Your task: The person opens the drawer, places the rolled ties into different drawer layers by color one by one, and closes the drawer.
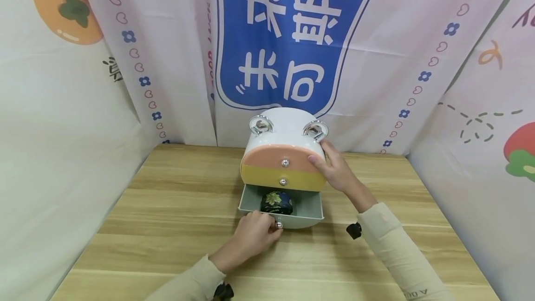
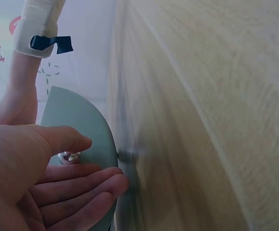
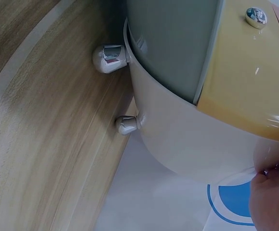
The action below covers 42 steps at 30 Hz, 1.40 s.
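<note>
A small chest of drawers (image 1: 288, 127) with a white rounded body and two silver rings on top stands on the table. Its grey-green bottom drawer (image 1: 309, 203) is pulled out. Inside lies a dark roll, seemingly cloth, with a yellow flower pattern (image 1: 277, 202). At the drawer front, my left hand (image 1: 256, 233) pinches the silver knob (image 2: 70, 157) between thumb and fingers. My right hand (image 1: 338, 168) grips the chest's right side, its thumb over the front edge; in the right wrist view only some bent fingers (image 3: 274, 192) show against the white wall.
The orange top drawer (image 1: 261, 156) and yellow middle drawer (image 1: 261, 176) are closed, each with a silver knob. Round silver feet (image 3: 110, 58) lift the chest off the wooden table (image 1: 167, 208). A printed curtain (image 1: 179, 59) hangs close behind, with more cloth at both sides.
</note>
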Each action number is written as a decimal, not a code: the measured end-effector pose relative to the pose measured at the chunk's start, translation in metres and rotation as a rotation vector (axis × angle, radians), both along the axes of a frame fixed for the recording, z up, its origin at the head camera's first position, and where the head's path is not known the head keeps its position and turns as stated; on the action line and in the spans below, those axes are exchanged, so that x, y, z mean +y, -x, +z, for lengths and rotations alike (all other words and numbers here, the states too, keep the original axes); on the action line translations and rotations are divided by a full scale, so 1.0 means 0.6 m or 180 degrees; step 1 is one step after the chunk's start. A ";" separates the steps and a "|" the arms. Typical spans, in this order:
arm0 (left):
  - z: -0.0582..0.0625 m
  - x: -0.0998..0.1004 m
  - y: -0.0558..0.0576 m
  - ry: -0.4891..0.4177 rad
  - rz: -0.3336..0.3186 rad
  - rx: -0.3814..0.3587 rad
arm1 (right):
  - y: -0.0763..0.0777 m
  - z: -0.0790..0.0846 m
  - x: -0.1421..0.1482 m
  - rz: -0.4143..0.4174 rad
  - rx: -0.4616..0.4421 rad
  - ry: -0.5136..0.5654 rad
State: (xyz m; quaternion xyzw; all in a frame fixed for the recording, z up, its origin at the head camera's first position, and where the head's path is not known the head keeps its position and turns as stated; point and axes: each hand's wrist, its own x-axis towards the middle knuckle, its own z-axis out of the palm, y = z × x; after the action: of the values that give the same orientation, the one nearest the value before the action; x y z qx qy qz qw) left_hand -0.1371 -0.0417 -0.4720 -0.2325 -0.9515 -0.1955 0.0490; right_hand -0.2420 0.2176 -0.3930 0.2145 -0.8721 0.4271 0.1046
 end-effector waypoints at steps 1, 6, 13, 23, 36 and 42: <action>0.000 0.001 0.002 -0.0007 -0.0012 -0.0017 | 0.000 0.000 0.001 -0.0005 0.0006 0.0004; 0.005 0.004 0.009 -0.0041 -0.0041 -0.0069 | 0.000 0.000 0.004 -0.0028 -0.0012 0.0012; 0.007 0.007 0.020 -0.0086 -0.0015 -0.0069 | -0.001 -0.003 0.006 -0.0043 -0.0051 0.0014; 0.004 0.006 0.037 -0.0092 -0.0008 -0.0023 | -0.005 0.001 0.002 -0.0006 0.0008 0.0031; -0.003 0.012 0.071 -0.0217 0.0088 0.0100 | -0.001 -0.002 0.001 -0.0052 0.0007 0.0029; -0.006 0.015 0.086 -0.0271 0.0128 0.0086 | 0.000 -0.003 0.004 0.0009 -0.0039 0.0038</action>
State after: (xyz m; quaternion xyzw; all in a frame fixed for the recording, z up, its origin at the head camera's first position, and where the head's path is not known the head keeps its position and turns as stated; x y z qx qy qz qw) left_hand -0.1886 -0.0325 -0.4755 -0.2136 -0.9460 -0.2317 0.0757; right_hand -0.2418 0.2200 -0.3951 0.2125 -0.8699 0.4338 0.1000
